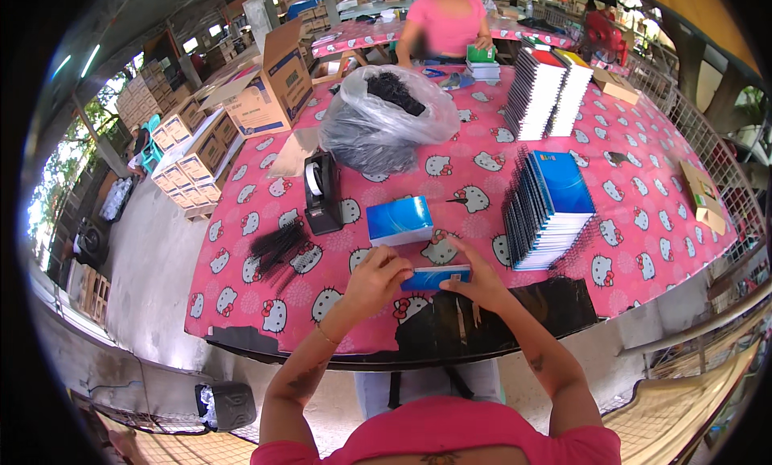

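Near the table's front edge, a small notebook with a blue cover (pixel 435 278) is between my hands. My left hand (pixel 376 278) is closed in a pinch at its left end; what the fingertips hold is too small to make out. My right hand (pixel 481 281) steadies the right end, thumb against the cover and index finger raised behind. Just beyond lies a stack of blue-covered pads (pixel 400 220). To its left are a black tape dispenser (pixel 322 193) and a loose bunch of thin black binding coils (pixel 277 248).
A tall stack of blue coil-bound notebooks (pixel 551 211) stands right, with taller stacks (pixel 535 95) behind. A plastic bag of black coils (pixel 386 123) and an open carton (pixel 269 95) sit farther back. Across the table, a person in pink (pixel 447 22) touches a green-topped stack (pixel 482 61).
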A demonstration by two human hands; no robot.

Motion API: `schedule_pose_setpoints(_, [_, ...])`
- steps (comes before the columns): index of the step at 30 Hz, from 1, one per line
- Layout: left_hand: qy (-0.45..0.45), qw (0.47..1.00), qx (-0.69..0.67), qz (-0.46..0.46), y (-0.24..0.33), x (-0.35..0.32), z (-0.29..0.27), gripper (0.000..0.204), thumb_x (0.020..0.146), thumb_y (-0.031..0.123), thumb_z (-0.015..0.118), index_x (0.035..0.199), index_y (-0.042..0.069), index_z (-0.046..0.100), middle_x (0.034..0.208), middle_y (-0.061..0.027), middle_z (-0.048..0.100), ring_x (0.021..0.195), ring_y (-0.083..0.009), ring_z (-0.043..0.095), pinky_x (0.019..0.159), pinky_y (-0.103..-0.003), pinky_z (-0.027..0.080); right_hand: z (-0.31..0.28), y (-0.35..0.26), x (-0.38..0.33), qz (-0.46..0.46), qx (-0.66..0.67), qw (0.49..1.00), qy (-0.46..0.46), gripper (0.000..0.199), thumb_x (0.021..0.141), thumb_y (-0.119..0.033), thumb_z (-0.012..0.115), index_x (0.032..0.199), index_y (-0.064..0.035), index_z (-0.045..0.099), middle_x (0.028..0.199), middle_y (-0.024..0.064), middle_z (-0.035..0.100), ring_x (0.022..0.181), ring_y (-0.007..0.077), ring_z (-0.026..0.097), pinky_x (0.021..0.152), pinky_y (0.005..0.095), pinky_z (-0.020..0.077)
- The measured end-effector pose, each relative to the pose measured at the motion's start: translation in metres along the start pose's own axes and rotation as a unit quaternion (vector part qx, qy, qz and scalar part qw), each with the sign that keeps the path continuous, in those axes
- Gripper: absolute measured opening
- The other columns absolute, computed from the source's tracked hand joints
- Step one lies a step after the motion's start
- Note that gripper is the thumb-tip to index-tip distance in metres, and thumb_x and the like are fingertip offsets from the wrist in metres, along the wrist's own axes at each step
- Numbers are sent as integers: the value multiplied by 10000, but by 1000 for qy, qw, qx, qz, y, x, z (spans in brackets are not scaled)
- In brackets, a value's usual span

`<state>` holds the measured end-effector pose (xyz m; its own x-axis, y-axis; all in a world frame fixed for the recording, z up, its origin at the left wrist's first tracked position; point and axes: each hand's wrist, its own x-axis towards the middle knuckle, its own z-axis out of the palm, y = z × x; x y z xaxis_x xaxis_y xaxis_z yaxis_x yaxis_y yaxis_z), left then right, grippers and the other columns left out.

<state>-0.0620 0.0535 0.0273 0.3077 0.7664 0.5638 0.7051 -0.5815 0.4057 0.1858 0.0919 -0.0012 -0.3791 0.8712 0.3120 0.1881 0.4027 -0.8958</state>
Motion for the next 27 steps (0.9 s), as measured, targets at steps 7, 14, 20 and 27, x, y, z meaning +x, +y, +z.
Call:
schedule_pose_setpoints(7, [19,997,62,51,-3,-6,16,247,831,112,754,1061,72,674,919,-93,598,842,-327,591,740,-414,490,26,-9,18,-75,-275,955,-77,227,891,-177,699,1102,-99,665,1056,127,698,923,356,676,771,441,542])
schedule_pose_setpoints(14, [-42,995,82,-45,4,-27,-4,279,851,184,741,1091,83,640,974,-110,588,879,-337,604,722,-454,499,35,-27,8,-119,-266,955,-53,146,915,-204,648,1035,-122,659,928,107,687,761,343,683,665,475,535])
schedule_pose_setpoints(20, [32,998,52,8,6,-19,5,253,812,163,774,1028,80,670,901,-107,613,834,-326,607,709,-445,498,30,-30,20,-109,-278,949,-102,197,918,-245,658,1080,-136,690,902,108,706,782,345,692,680,481,540])
schedule_pose_setpoints(27, [5,998,64,7,3,-25,-3,250,805,142,761,1033,89,674,873,-102,607,797,-328,622,687,-429,492,32,-22,15,-102,-209,967,-102,194,918,-236,649,1073,-134,702,854,133,710,795,363,687,687,486,530])
